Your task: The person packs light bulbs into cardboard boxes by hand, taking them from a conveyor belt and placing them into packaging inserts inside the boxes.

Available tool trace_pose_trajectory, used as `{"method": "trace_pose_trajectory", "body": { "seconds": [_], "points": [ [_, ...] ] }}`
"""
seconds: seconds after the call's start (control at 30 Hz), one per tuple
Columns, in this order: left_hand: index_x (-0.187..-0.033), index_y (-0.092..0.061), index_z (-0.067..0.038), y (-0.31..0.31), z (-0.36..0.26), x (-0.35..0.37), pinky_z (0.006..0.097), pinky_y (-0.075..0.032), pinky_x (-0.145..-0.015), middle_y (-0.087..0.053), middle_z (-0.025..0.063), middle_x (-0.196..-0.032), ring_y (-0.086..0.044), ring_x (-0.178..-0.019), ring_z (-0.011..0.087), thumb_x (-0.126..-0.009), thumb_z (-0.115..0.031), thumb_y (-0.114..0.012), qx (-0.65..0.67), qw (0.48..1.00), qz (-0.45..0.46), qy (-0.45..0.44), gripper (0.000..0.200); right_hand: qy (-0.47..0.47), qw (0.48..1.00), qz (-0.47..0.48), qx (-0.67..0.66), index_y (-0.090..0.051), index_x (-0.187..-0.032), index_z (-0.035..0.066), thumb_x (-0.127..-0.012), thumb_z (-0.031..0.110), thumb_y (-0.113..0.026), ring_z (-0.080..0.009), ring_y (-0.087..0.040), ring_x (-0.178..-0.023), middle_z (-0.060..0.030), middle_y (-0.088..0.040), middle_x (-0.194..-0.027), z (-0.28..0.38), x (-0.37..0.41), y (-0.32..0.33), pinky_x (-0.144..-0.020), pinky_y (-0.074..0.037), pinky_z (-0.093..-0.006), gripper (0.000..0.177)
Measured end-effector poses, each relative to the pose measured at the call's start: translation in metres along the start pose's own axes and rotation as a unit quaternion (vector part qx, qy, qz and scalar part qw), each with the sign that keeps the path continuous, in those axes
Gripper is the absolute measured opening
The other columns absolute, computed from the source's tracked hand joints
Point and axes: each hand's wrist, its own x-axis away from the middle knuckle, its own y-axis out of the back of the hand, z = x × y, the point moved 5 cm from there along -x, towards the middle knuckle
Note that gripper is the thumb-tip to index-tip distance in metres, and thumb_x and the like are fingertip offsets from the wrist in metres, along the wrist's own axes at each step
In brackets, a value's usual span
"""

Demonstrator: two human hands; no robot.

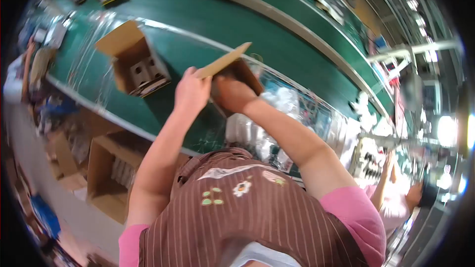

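A small cardboard box (251,75) stands on the green worktop, its lid flap (225,61) raised. My left hand (193,91) is closed on the near end of that flap. Inside the box's opening is my right hand (233,94), smeared by motion, with its fingers hidden. Whether it holds anything cannot be made out. To the left sits a second open cardboard box (129,54), its flap up and a light-coloured insert with dark holes (147,71) inside. Clear plastic-wrapped items (247,131) lie close by my right forearm.
A raised ledge (297,32) runs along the back of the green worktop (198,7). Below its front edge stands a large open carton (106,180). One person (391,195) is at the right; another person's arm (27,71) shows far left.
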Motion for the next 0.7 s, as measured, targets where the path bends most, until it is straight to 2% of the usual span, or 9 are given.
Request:
{"method": "trace_pose_trajectory", "body": {
  "seconds": [0.07,0.1,0.2,0.23,0.33,0.43,0.53,0.63,0.7],
  "points": [
    [-0.102,-0.066,0.001,-0.003,0.008,-0.006,0.0483,-0.051,-0.079,-0.062,0.0239,-0.1,-0.061,-0.094,0.0436,-0.096,-0.024,-0.055,-0.011,0.999,0.032,0.018,0.028,0.031,0.995,0.042,0.09,-0.06,-0.105,-0.002,-0.092,0.02,-0.053,-0.0333,-0.073,-0.087,-0.0257,-0.069,-0.1,0.003,-0.007,-0.014,-0.072,-0.06,-0.0429,0.027],
    [-0.104,-0.066,0.003,-0.008,0.013,-0.007,0.0473,-0.051,-0.079,-0.063,0.0267,-0.103,-0.062,-0.096,0.0437,-0.097,-0.024,-0.055,0.004,0.999,0.048,0.016,0.03,-0.033,0.999,0.017,-0.028,-0.06,-0.107,-0.002,-0.092,0.016,-0.051,-0.0355,-0.073,-0.089,-0.0267,-0.069,-0.104,0.0,0.002,0.001,-0.074,-0.06,-0.0424,0.025],
    [-0.118,-0.062,0.005,-0.001,0.001,-0.005,0.0373,-0.047,-0.092,-0.068,0.019,-0.113,-0.065,-0.104,0.03,-0.097,-0.006,-0.056,0.13,0.99,0.043,-0.042,0.025,0.013,1.0,0.002,0.026,-0.055,-0.12,-0.006,-0.092,0.019,-0.055,-0.0378,-0.07,-0.101,-0.0293,-0.065,-0.113,0.0,0.007,-0.001,-0.081,-0.058,-0.0433,0.038],
    [-0.121,-0.061,0.005,0.0,0.001,-0.005,0.0364,-0.047,-0.094,-0.067,0.0188,-0.116,-0.064,-0.108,0.0281,-0.097,-0.004,-0.054,0.117,0.991,0.035,-0.056,0.027,-0.003,0.992,-0.023,-0.127,-0.048,-0.13,-0.007,-0.087,0.026,-0.064,-0.0383,-0.065,-0.107,-0.0291,-0.063,-0.113,-0.004,0.032,0.03,-0.091,-0.053,-0.0418,0.056],
    [-0.123,-0.059,0.005,-0.012,0.027,0.0,0.0344,-0.045,-0.096,-0.066,0.0164,-0.118,-0.062,-0.111,0.0258,-0.097,-0.005,-0.055,0.208,0.975,0.059,0.046,0.028,0.0,0.946,-0.193,-0.26,-0.059,-0.125,0.004,-0.089,0.025,-0.063,-0.0365,-0.064,-0.107,-0.0204,-0.066,-0.109,-0.06,0.094,0.09,-0.089,-0.053,-0.0404,0.042],
    [-0.121,-0.059,0.007,-0.003,0.015,-0.002,0.0342,-0.046,-0.093,-0.066,0.0148,-0.115,-0.062,-0.105,0.023,-0.097,-0.005,-0.056,0.065,0.996,0.06,0.004,0.027,-0.207,0.899,-0.326,-0.207,-0.068,-0.113,0.007,-0.089,0.014,-0.056,-0.0317,-0.064,-0.105,-0.0145,-0.067,-0.113,-0.229,0.153,0.115,-0.094,-0.05,-0.041,0.028],
    [-0.119,-0.059,0.008,-0.004,0.017,0.0,0.0347,-0.047,-0.091,-0.066,0.0148,-0.112,-0.062,-0.102,0.0228,-0.097,-0.005,-0.056,0.099,0.992,0.06,0.045,0.025,-0.423,0.831,-0.359,-0.041,-0.053,-0.134,0.008,-0.078,0.003,-0.058,-0.0363,-0.053,-0.124,-0.0187,-0.055,-0.134,-0.425,0.229,0.08,-0.108,-0.041,-0.0425,0.057],
    [-0.117,-0.06,0.007,-0.001,0.025,0.003,0.0347,-0.047,-0.091,-0.066,0.0148,-0.11,-0.062,-0.101,0.0217,-0.097,-0.004,-0.056,0.095,0.991,0.06,0.075,0.023,-0.486,0.822,-0.296,0.023,-0.049,-0.135,0.0,-0.074,0.005,-0.066,-0.0382,-0.048,-0.127,-0.0221,-0.054,-0.131,-0.58,0.316,0.012,-0.11,-0.037,-0.0451,0.064],
    [-0.117,-0.061,0.006,0.001,0.024,0.005,0.0337,-0.047,-0.089,-0.066,0.0141,-0.109,-0.061,-0.1,0.0205,-0.097,-0.005,-0.056,0.057,0.994,0.078,0.052,0.023,-0.414,0.842,-0.337,0.083,-0.05,-0.132,0.0,-0.069,0.005,-0.069,-0.0427,-0.049,-0.123,-0.0252,-0.054,-0.127,-0.641,0.355,-0.042,-0.107,-0.038,-0.048,0.066]
  ]
}}
